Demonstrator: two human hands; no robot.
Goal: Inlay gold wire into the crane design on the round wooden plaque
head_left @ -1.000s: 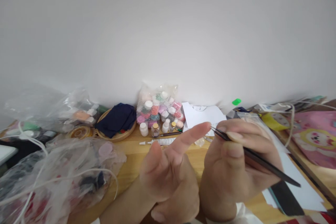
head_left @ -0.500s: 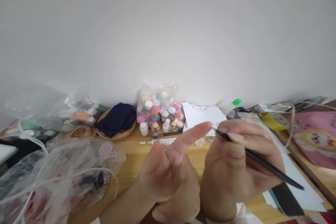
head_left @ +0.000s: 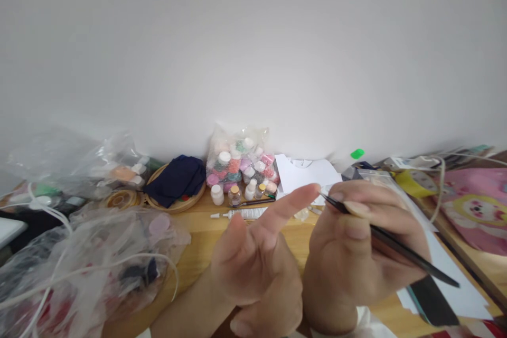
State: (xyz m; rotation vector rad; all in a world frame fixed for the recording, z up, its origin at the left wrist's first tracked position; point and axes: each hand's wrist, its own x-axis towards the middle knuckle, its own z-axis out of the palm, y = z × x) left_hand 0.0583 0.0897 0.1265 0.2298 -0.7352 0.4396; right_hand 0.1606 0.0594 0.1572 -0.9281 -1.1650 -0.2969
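Note:
My left hand is raised palm up over the wooden table, its index finger stretched toward the right and the other fingers curled loosely. Nothing that I can make out lies in it. My right hand pinches a dark pointed tool, which looks like tweezers. The tool's tip is close to the tip of my left index finger; whether they touch, or whether something tiny is between them, is too small to tell.
Behind my hands stand a bag of colourful jars, small bottles and a white tube. Dark cloth lies on a round hoop. Plastic bags and cables fill the left; papers and a pink bag are right.

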